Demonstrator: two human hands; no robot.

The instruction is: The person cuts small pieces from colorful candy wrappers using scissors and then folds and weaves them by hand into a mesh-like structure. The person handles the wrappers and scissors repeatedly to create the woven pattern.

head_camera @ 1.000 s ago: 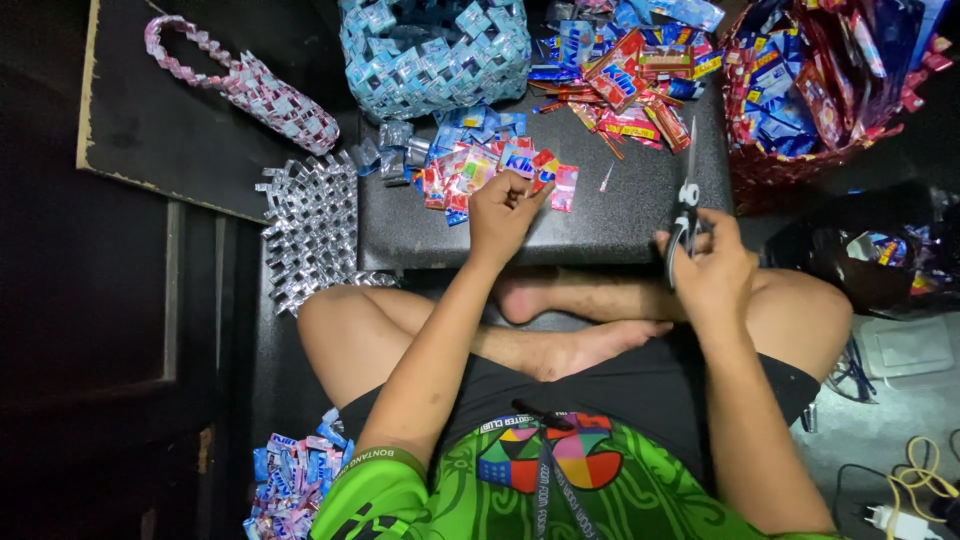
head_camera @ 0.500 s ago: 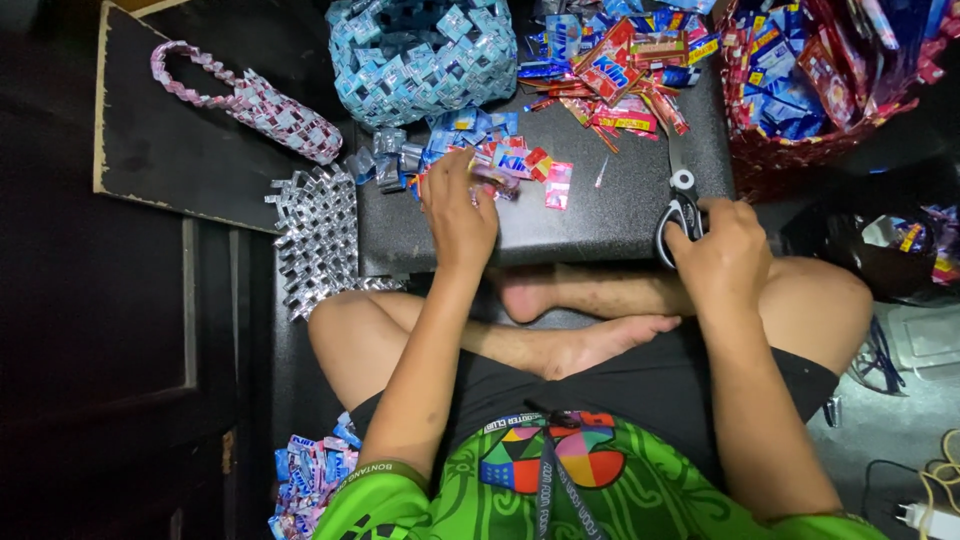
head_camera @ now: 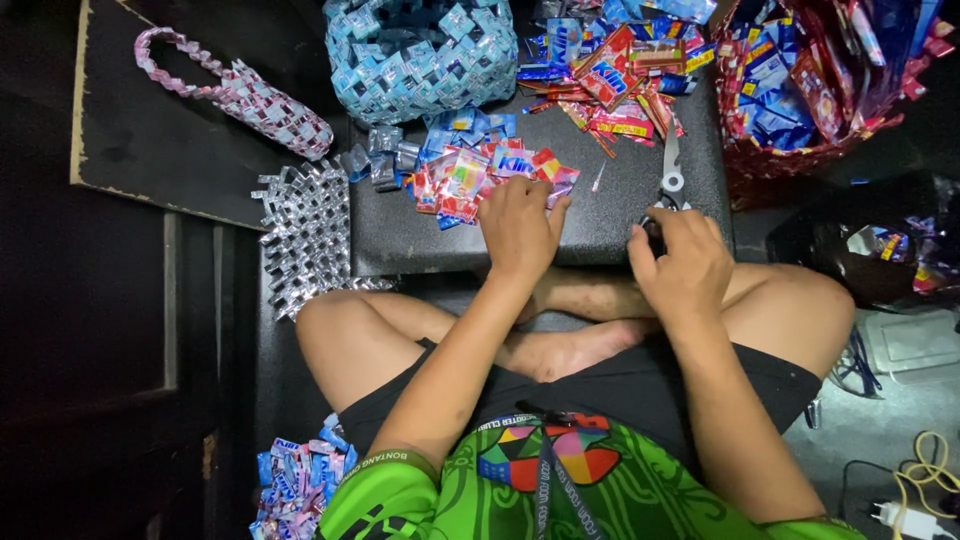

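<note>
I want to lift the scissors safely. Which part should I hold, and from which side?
Grip the scissors by the handle loops, coming from the near side. The right hand already covers that end, and the blades point away toward the pile of wrappers.

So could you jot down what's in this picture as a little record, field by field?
Setting: person seated cross-legged at a low dark board
Left hand: resting on a pile of folded wrappers
Right hand: grip closed on scissors, blades pointing away
Top centre: blue woven basket
Top right: loose wrappers and a red basket of wrappers
Left side: pink woven strap, silver woven mat
Lower left: wrapper heap
</note>
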